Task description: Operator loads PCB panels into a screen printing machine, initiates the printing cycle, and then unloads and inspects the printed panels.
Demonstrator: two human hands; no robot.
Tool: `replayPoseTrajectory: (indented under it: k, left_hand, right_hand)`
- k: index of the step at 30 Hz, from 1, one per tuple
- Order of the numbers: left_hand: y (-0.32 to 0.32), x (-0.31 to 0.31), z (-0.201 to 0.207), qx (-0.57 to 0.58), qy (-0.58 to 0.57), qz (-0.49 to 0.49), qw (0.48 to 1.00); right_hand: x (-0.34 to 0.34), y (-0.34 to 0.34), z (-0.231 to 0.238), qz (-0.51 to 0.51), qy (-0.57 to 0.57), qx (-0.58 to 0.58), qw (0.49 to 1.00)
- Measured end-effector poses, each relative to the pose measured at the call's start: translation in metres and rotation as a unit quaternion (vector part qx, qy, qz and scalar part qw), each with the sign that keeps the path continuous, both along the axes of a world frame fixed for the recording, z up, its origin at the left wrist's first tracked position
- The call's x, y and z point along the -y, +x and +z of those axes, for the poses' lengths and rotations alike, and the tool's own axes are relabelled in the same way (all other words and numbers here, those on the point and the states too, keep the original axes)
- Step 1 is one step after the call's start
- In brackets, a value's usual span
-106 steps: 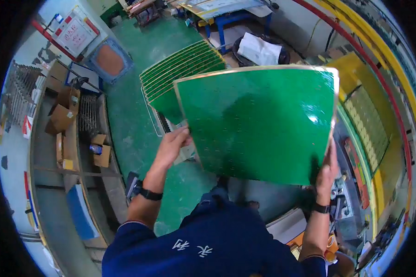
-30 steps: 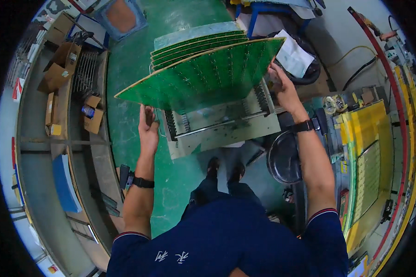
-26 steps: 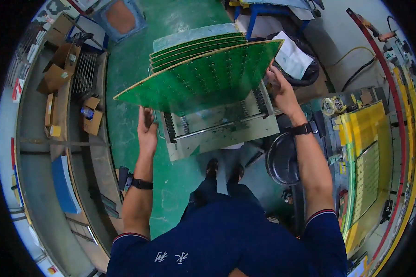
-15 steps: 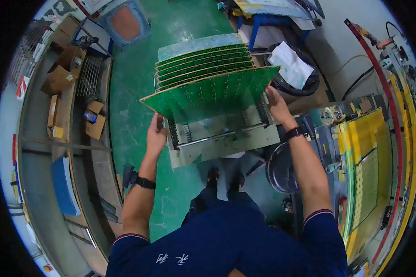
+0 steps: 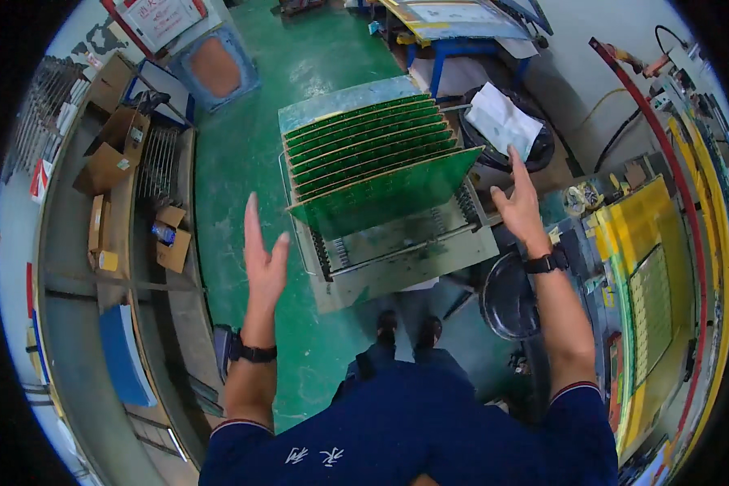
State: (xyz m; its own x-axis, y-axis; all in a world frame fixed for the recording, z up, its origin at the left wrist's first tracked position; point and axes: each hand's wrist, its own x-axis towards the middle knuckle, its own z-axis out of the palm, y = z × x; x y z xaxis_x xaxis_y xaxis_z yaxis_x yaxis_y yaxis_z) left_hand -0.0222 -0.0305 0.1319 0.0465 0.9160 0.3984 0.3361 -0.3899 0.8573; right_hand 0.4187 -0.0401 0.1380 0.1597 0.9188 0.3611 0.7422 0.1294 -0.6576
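Note:
Several green circuit board panels stand on edge, side by side, in a metal rack in front of me. The nearest circuit board panel (image 5: 389, 194) is the most visible, its lower edge down among the slots of the rack (image 5: 413, 245). To the left of the rack, my left hand (image 5: 266, 263) is raised with fingers straight and thumb apart, touching nothing. My right hand (image 5: 520, 206) is likewise spread and bare, just beyond the panel's right corner and near the black bin. A light board (image 5: 344, 300) lies under the rack.
A black-lined bin (image 5: 543, 154) holding white paper (image 5: 502, 121) stands right of the rack. Shelves with cardboard boxes (image 5: 109, 166) run along the left. At right is a bench with a yellow-framed screen (image 5: 644, 283); a round black stool (image 5: 510, 296) sits below it.
Both hands have let go of the nearest panel and moved outward, fingers opening. That panel now sits lower in the rack, in line with the others. The view has shifted slightly.

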Motion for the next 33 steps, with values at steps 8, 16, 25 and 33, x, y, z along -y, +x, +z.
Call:
replayPoseTrajectory:
  k: [8, 16, 25, 33]
  left_hand:
    - [0.071, -0.065, 0.033, -0.356, 0.155, -0.11, 0.915]
    - [0.129, -0.085, -0.02, -0.475, 0.129, -0.168, 0.854]
    - [0.137, -0.082, -0.061, -0.554, 0.196, -0.155, 0.794]
    - [0.188, 0.012, -0.092, -0.29, 0.027, -0.301, 0.908]
  right_hand:
    - [0.076, -0.031, 0.009, -0.006, -0.022, 0.041, 0.999]
    - [0.208, -0.063, -0.023, -0.068, -0.13, -0.034, 0.989]
    - [0.347, -0.082, -0.08, -0.21, -0.168, -0.115, 0.956]
    - [0.458, -0.108, -0.118, -0.344, -0.134, -0.176, 0.912]
